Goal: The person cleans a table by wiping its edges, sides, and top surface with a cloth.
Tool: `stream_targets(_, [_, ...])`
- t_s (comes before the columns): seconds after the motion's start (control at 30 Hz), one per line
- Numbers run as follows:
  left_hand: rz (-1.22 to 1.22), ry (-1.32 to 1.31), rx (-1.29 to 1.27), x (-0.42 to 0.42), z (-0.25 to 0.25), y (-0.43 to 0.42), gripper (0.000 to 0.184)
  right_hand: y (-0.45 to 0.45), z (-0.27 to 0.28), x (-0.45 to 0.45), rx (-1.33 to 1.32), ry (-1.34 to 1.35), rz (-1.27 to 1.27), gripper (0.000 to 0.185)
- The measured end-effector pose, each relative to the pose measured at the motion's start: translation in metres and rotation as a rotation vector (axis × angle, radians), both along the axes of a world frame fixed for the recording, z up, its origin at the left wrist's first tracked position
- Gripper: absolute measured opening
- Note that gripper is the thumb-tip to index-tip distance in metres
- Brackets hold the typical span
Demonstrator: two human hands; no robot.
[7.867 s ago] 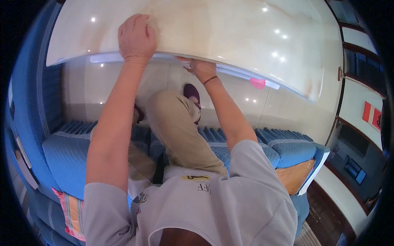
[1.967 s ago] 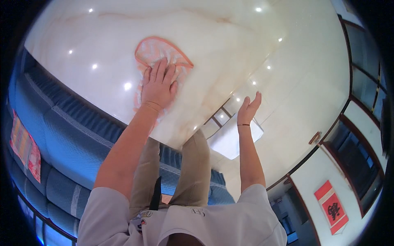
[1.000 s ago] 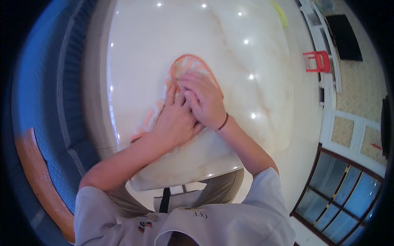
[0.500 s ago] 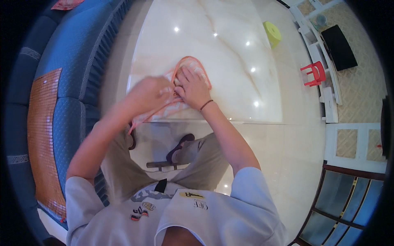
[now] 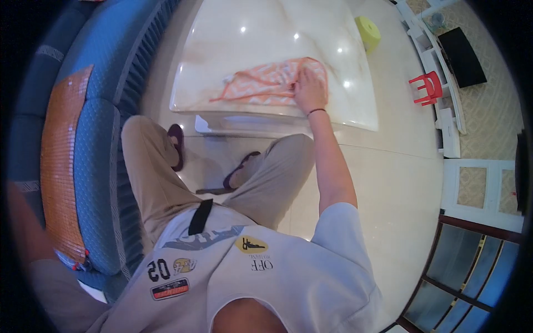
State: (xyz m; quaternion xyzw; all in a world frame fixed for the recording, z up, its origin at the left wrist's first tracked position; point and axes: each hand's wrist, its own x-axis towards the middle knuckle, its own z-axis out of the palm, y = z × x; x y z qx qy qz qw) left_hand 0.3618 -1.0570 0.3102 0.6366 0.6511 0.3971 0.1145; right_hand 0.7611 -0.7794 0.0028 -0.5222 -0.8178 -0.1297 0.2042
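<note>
My right hand [image 5: 309, 93] presses on the right end of a cloth [image 5: 261, 83], its fingers closed over the fabric. The cloth is white with an orange zigzag pattern and orange edging. It lies bunched and stretched out to the left on a glossy white marbled table [image 5: 233, 44], near the table's front edge. A dark band circles my right wrist. Only part of my left arm shows at the far left edge of the view, and the hand itself is out of sight.
A blue sofa [image 5: 100, 166] with an orange-brown mat [image 5: 64, 161] runs along the left. Right of the table stand a yellow-green stool [image 5: 367, 34] and a small red chair [image 5: 426, 89]. Beyond them are a white cabinet [image 5: 430, 61] and a black television [image 5: 462, 57].
My right hand has moved up and right with the cloth, which now lies more stretched out. My left hand has left the cloth and swung back past the left edge of view.
</note>
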Motion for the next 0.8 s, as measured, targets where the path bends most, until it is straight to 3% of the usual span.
stream_targets(0.07, [0.05,-0.012,-0.049,-0.005,-0.018,-0.011,0.02,0.002,0.029,0.033,-0.358,-0.109,-0.144,0.044])
stream_targets(0.33, [0.136,-0.061,-0.14,-0.014,-0.076,-0.025,0.017,0.02,-0.012,0.118,0.07,0.031,-0.279,0.032])
stream_targets(0.37, [0.135,-0.07,-0.15,-0.015,-0.08,-0.023,0.017,0.012,0.001,0.115,0.059,0.023,-0.286,0.032])
stream_targets(0.43, [0.145,-0.077,-0.161,-0.017,-0.088,-0.023,0.017,0.01,0.028,0.098,-0.371,0.181,-0.45,0.031])
stream_targets(0.47, [0.143,-0.079,-0.163,-0.018,-0.09,-0.022,0.016,0.01,0.021,0.098,-0.248,0.166,-0.428,0.027])
stream_targets(0.57, [0.153,-0.089,-0.176,-0.022,-0.099,-0.016,0.016,0.015,0.026,0.098,-0.248,0.258,-0.308,0.016])
stream_targets(0.6, [0.15,-0.095,-0.176,-0.022,-0.104,-0.013,0.016,0.01,0.047,0.093,-0.612,0.55,-0.374,0.025])
stream_targets(0.63, [0.155,-0.1,-0.175,-0.022,-0.11,-0.009,0.016,0.008,0.053,0.094,-0.585,0.556,-0.363,0.025])
stream_targets(0.7, [0.167,-0.103,-0.181,-0.022,-0.12,-0.004,0.016,0.018,0.058,0.085,-0.628,0.661,-0.405,0.049])
stream_targets(0.73, [0.175,-0.112,-0.188,-0.021,-0.124,-0.002,0.016,0.024,0.054,0.079,-0.623,0.657,-0.387,0.049])
stream_targets(0.8, [0.182,-0.134,-0.204,-0.022,-0.131,0.004,0.016,0.024,0.04,0.073,-0.426,0.168,-0.577,0.079])
